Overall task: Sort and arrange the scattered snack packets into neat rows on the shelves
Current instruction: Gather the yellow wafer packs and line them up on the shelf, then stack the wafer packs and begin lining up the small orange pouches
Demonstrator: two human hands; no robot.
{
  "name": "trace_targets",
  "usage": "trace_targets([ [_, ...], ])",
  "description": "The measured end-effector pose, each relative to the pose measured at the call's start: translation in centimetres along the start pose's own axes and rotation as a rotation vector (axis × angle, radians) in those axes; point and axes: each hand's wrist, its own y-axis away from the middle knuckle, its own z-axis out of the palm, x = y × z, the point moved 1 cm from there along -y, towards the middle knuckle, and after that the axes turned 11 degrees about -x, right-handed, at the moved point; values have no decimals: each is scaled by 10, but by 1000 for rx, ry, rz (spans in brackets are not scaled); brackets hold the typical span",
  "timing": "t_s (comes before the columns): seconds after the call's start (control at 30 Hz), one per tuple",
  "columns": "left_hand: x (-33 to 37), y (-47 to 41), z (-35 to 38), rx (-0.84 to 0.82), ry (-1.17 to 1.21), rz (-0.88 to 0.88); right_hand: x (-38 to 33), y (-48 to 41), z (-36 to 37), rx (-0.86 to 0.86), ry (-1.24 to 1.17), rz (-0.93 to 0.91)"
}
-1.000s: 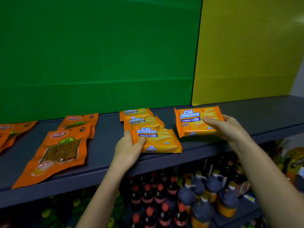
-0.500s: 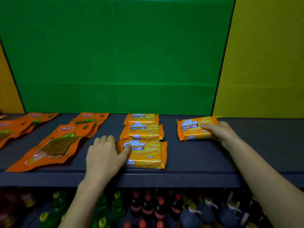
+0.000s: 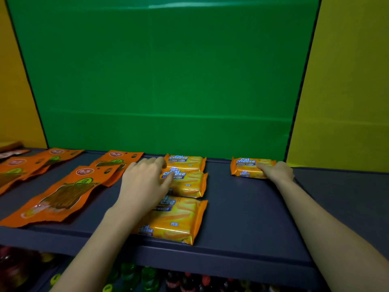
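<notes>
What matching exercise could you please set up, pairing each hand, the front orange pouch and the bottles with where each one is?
1. left hand
2. right hand
3. front orange pouch
4. bottles

A. below the shelf
B. on the lone packet at the right
C. flat on the shelf's left part
D. on the row of three packets

Pairs: 1-D, 2-B, 3-C, 4-A

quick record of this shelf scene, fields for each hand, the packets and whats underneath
shelf: dark, in front of a green backdrop
wafer column: three packets, front to back, mid-shelf
lone packet: at the back, right of the column
left hand: rests on the column's left side, fingers relaxed
right hand: holds the lone packet's right end
pouches: orange, flat, at left
underneath: bottles
</notes>
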Motion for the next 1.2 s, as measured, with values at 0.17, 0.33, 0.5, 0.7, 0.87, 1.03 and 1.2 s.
trace_targets([
  [0.17, 3, -1, 1, 18, -13, -25, 4, -5, 4, 60, 85, 7],
  [0.33, -7, 5, -1, 44, -31, -72, 0, 5, -1, 127, 153, -25],
  [0.5, -25, 18, -12, 91, -67, -106, -27, 28, -11, 102, 135, -319],
  [0.7, -66, 54, -41, 129, -106, -169, -78, 102, 15, -127, 244, -634],
  [0.87, -120, 108, -72, 181, -137, -249, -120, 166, 66, -227, 308, -885],
  [1.03, -190, 181, -100, 165, -212, -405, -155, 245, 134, -324, 402, -1104],
  [1.2, -255, 260, -126, 129, -282, -531, -185, 327, 212, -423, 374, -1191],
])
